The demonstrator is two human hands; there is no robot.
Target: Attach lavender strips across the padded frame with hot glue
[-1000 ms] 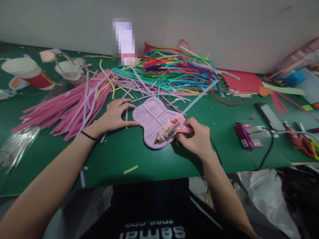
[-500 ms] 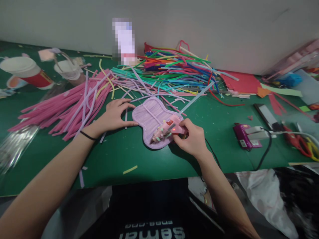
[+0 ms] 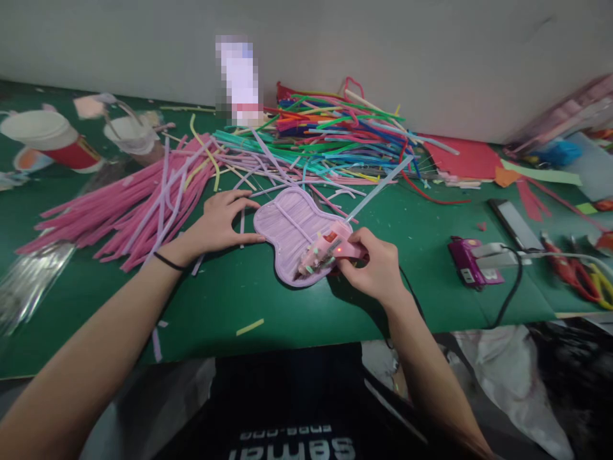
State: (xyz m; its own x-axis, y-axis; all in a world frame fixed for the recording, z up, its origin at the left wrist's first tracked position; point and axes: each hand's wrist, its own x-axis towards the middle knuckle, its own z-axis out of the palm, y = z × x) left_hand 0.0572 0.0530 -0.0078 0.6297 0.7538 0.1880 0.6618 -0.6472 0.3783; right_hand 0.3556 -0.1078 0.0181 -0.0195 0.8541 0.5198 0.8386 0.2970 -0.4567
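Note:
A purple wavy-edged panel [image 3: 282, 223], apparently covered in pipe cleaners, lies flat on the green table. My left hand [image 3: 223, 220] holds it at its left edge, thumb and forefinger curved in a C with their tips against the rim. In my right hand [image 3: 376, 265] is a pink hot glue gun [image 3: 330, 246] with a small lit orange light. Its nozzle points down and left at the panel's lower part, and I cannot tell whether it touches. A long clear glue stick [image 3: 378, 190] juts out of its back. A thin purple strip crosses the panel.
Pink pipe cleaners [image 3: 119, 204] lie at left, a multicoloured heap [image 3: 335, 134] behind. Cups [image 3: 52, 137] stand far left. A purple power adapter [image 3: 467, 262] with cables, a phone-like black-and-white object [image 3: 514, 223] and red-handled pliers [image 3: 567, 265] lie at right.
My right hand and the glue gun have shifted slightly right, its nozzle moving along the panel's lower part. My left hand and the panel have stayed in place.

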